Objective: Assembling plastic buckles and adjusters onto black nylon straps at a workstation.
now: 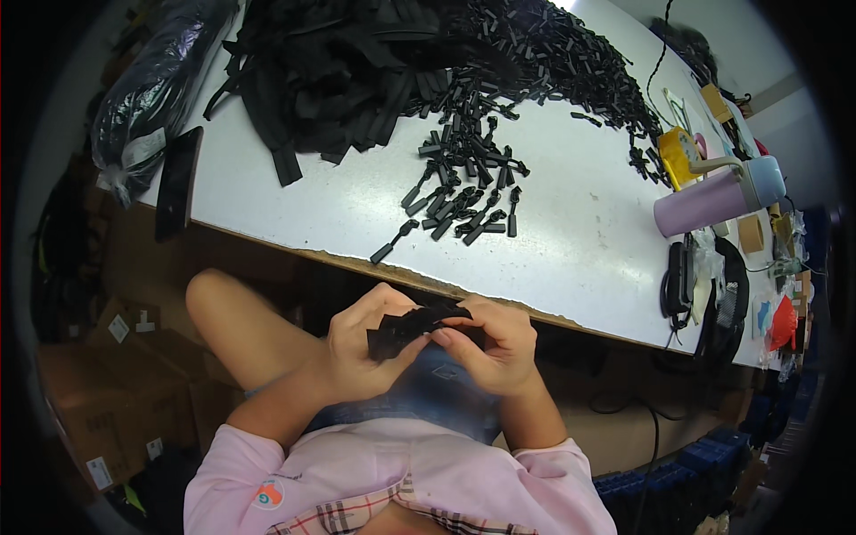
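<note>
A: Left hand?
B: One, bare. Thumb and fingers clamped on a black fabric piece, the thumb running along its lower side.

A: Right hand?
B: One, bare. Thumb and forefinger pinched on the other end of the same piece; the two thumb tips lie close together. Whether anything small sits inside the pinch, I cannot tell.

A: Condition of the piece?
B: Black, matte, bunched in layers; squared corners at its left end, folds toward the right. Finer detail too dark to read.

A: Location?
B: Over the lap, off the table, just short of its near edge.

A: Stock on the table?
B: Black zipper pulls with rectangular tabs, loose in a cluster, and a larger heap of similar parts behind. To the left, a pile of black strips, overlapping.

A: Sundries?
B: Lilac bottle, pale blue lid, lying at the right; dark flat slab at the left edge; clear plastic bag with dark contents beyond it.
</note>
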Demonstrator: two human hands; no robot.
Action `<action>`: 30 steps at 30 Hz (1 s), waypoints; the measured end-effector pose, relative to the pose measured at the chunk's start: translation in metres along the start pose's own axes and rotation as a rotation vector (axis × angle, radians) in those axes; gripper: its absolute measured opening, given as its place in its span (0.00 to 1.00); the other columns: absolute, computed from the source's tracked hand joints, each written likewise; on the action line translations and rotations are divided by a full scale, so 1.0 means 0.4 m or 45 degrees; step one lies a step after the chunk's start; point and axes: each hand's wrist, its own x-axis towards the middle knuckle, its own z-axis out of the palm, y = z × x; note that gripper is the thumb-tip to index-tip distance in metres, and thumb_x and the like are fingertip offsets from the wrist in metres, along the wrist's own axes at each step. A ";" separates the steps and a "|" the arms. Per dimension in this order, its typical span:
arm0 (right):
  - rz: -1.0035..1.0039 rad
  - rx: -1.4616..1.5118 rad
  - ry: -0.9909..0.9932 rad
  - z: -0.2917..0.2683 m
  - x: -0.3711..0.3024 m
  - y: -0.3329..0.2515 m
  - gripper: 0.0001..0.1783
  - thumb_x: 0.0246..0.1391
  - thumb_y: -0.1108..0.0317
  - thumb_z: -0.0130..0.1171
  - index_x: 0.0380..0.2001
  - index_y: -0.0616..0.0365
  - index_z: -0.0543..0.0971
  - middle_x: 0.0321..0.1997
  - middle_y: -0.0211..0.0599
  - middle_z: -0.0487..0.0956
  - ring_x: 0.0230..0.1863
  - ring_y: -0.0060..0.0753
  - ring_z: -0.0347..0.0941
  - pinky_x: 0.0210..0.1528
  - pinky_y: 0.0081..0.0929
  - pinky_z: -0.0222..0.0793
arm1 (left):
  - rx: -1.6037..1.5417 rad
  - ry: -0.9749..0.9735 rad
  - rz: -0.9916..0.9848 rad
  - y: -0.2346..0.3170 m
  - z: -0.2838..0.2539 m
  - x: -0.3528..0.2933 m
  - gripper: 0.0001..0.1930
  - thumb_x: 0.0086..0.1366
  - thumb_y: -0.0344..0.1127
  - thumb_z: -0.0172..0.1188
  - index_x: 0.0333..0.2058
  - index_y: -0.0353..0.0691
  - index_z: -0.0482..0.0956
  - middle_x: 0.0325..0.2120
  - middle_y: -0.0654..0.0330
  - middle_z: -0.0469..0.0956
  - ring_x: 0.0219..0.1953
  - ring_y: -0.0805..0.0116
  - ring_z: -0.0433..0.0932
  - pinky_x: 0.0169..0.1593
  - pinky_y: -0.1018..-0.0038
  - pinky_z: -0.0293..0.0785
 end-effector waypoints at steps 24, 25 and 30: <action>-0.157 -0.150 -0.025 0.002 0.024 -0.011 0.08 0.35 0.78 0.61 0.24 0.64 0.75 0.20 0.36 0.74 0.17 0.25 0.67 0.19 0.17 0.61 | -0.501 -0.089 -0.766 0.021 -0.027 0.002 0.06 0.53 0.30 0.58 0.29 0.36 0.73 0.16 0.67 0.70 0.18 0.84 0.65 0.21 0.88 0.61; -0.105 -0.144 -0.041 0.002 0.023 -0.013 0.07 0.37 0.77 0.60 0.24 0.63 0.75 0.19 0.34 0.73 0.17 0.25 0.66 0.18 0.18 0.60 | -0.503 -0.091 -0.766 0.019 -0.025 0.002 0.06 0.53 0.30 0.58 0.29 0.36 0.73 0.16 0.67 0.70 0.18 0.84 0.65 0.21 0.88 0.61; 0.045 0.049 -0.130 -0.001 0.024 -0.014 0.05 0.39 0.76 0.59 0.23 0.63 0.74 0.18 0.33 0.72 0.15 0.22 0.64 0.16 0.16 0.58 | -0.488 0.064 -0.417 0.013 0.000 -0.013 0.07 0.54 0.28 0.56 0.32 0.36 0.72 0.19 0.67 0.70 0.19 0.84 0.66 0.21 0.88 0.61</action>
